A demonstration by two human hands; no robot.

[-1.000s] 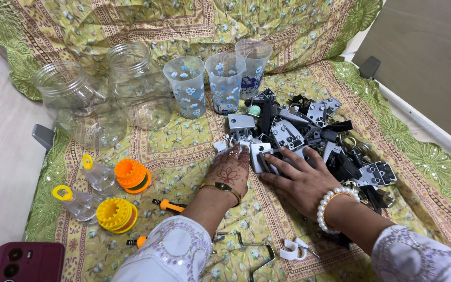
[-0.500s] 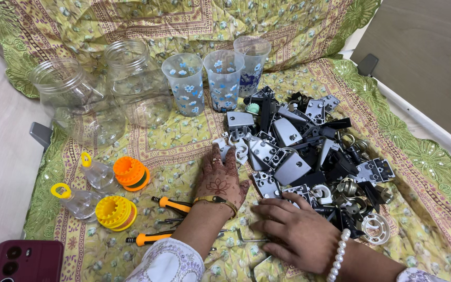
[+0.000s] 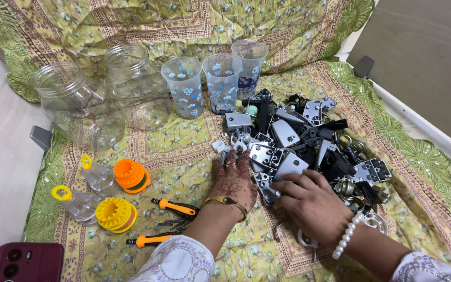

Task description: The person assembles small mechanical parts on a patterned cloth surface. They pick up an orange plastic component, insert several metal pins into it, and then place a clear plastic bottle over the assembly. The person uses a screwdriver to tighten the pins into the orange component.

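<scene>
Head view: right hand has slid back up onto the parts pile, fingers spread flat, gripping nothing; left hand rests open beside it.

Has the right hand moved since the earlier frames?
Yes. The right hand pulled back from the hardware pile toward the person, then came forward again onto its near edge, judged against the three cups.

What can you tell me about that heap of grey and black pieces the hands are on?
The heap of hardware lies on the patterned yellow cloth, right of the three cups. It mixes grey metal-looking plates with holes, black brackets and some rings, piled loosely. The left hand lies flat at its near edge; the right hand rests on it.
</scene>
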